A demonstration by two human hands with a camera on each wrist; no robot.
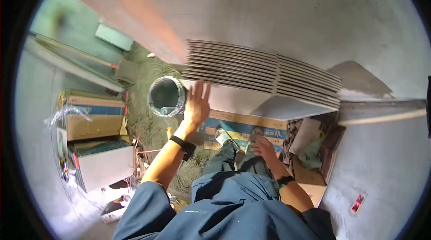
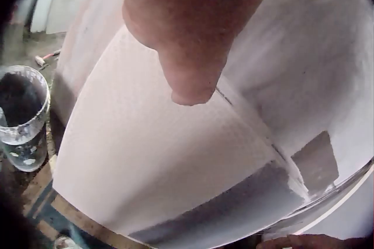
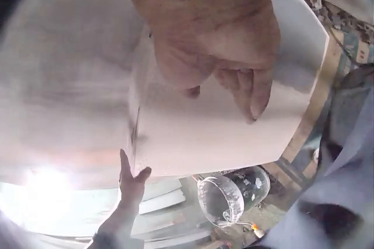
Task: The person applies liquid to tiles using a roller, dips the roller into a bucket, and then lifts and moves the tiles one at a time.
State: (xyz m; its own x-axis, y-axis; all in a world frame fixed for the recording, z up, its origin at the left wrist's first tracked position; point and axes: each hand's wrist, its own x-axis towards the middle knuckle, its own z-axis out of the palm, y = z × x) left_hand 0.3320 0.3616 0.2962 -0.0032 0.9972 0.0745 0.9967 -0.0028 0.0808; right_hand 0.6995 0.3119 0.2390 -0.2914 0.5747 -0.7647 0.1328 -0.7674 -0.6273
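With left hand (image 1: 196, 109) straight-fingered at panel stack (image 1: 235, 70), right hand (image 1: 266, 149) loosely curled, empty: could tip bucket (image 1: 180, 93), left of centre, by swinging wide.

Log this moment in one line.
left hand: at left edge of panel, fingers straight | right hand: loosely curled, holding nothing | bucket: beside panel

Floor (image 1: 143, 74), bare and gritty, its left edge bearing a blue-banded carton (image 1: 96, 125) with crumpled clear plastic film (image 1: 67, 114) on its upper left corner; white-faced panel (image 1: 107, 166), upright, just beside that carton. Towards the floor's far left corner: one pale board (image 1: 113, 37). Mid-floor: printed cardboard sheet (image 1: 238, 125), laid flat. Right edge: open brown carton (image 1: 310, 178), green crumpled sheeting (image 1: 312, 152) inside. Right wall (image 1: 381, 163): one small red fitting (image 1: 357, 204).
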